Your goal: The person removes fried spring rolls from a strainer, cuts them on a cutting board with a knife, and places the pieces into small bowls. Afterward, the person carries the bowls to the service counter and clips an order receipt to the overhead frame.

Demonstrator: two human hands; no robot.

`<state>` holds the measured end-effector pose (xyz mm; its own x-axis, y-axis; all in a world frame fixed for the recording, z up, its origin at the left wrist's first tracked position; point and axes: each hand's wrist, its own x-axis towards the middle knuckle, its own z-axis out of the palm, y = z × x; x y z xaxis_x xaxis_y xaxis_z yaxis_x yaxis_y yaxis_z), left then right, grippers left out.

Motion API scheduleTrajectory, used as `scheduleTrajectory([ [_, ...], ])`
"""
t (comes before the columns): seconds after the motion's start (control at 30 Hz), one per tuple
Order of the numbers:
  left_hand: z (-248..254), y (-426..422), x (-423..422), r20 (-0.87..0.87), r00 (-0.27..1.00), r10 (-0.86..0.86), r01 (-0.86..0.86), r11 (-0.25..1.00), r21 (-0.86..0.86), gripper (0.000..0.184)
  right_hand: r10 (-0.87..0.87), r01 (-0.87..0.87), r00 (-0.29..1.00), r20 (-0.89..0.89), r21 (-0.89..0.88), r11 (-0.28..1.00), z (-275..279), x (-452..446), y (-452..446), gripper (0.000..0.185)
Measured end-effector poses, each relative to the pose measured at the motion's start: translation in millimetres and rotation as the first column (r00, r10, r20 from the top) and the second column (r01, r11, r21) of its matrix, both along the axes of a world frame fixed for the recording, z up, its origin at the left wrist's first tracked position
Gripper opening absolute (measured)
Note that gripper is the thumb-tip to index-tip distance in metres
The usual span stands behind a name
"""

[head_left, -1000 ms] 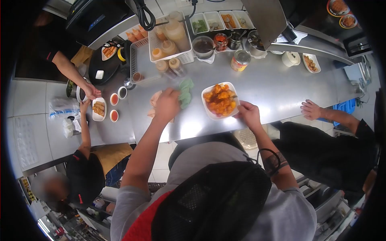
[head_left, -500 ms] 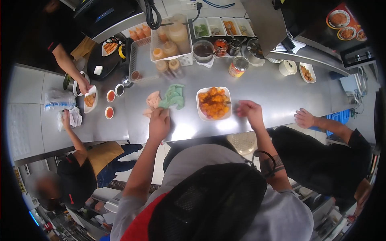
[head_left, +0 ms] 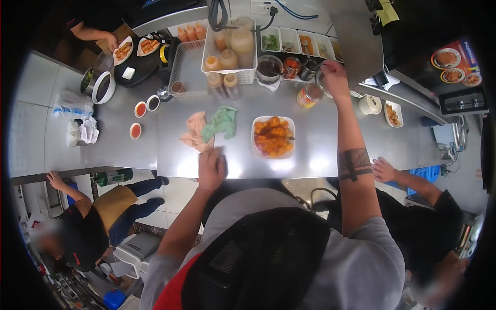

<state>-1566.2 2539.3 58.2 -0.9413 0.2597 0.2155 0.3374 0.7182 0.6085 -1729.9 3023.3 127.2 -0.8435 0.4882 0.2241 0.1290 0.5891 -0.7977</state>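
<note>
Near the counter's front edge rests my left hand (head_left: pixel 211 168), its fingers bent down on the metal and slightly blurred; whether anything is under them is hidden. Just beyond it lie a peach cloth (head_left: pixel 195 132) and a green cloth (head_left: pixel 222 124), touching each other. My right hand (head_left: pixel 334 80) is stretched far forward over the metal container at the back, fingers closed at its rim; what they hold is too small to tell. A square white bowl of orange-sauced food (head_left: pixel 274 137) stands between my arms. The opened can (head_left: pixel 310 95) is just left of my right wrist.
White baskets with squeeze bottles (head_left: pixel 242 49), topping trays (head_left: pixel 289 40) and a jar of red sauce (head_left: pixel 292 67) line the back. Sauce cups (head_left: pixel 140 109) stand at left. One person's hand (head_left: pixel 383 170) is at the right front edge; other people are at left.
My right hand has left the bowl and reached forward to the metal container. My left hand has moved from the cloths toward the front edge. A person at left has moved a plate to the back.
</note>
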Motion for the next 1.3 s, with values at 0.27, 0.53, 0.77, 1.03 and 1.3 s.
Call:
scheduleTrajectory([
  [0.27, 2, 62, 6, 0.699, 0.655, -0.288, 0.007, 0.927, 0.375, 0.034, 0.027, 0.017, 0.991, 0.133, -0.322, 0.947, 29, -2, 26, 0.038],
  [0.53, -5, 84, -20, 0.789, 0.465, -0.402, -0.264, 0.787, 0.557, 0.025, 0.075, 0.018, 0.974, 0.212, -0.407, 0.913, 27, 0, 3, 0.056],
  [0.77, -11, 82, -32, 0.651, 0.735, -0.191, -0.420, 0.625, 0.657, 0.019, 0.022, 0.034, 0.990, 0.140, -0.389, 0.921, 17, 10, 3, 0.052],
  [1.03, -11, 3, -15, 0.200, 0.967, 0.155, -0.139, 0.986, -0.092, 0.027, 0.081, -0.072, 0.997, 0.010, -0.373, 0.925, 20, 20, 14, 0.029],
  [1.3, -18, 5, -16, 0.017, 0.993, 0.118, -0.112, 0.975, -0.191, 0.021, 0.092, -0.108, 0.994, 0.059, 0.400, 0.910, 16, -59, -1, 0.022],
])
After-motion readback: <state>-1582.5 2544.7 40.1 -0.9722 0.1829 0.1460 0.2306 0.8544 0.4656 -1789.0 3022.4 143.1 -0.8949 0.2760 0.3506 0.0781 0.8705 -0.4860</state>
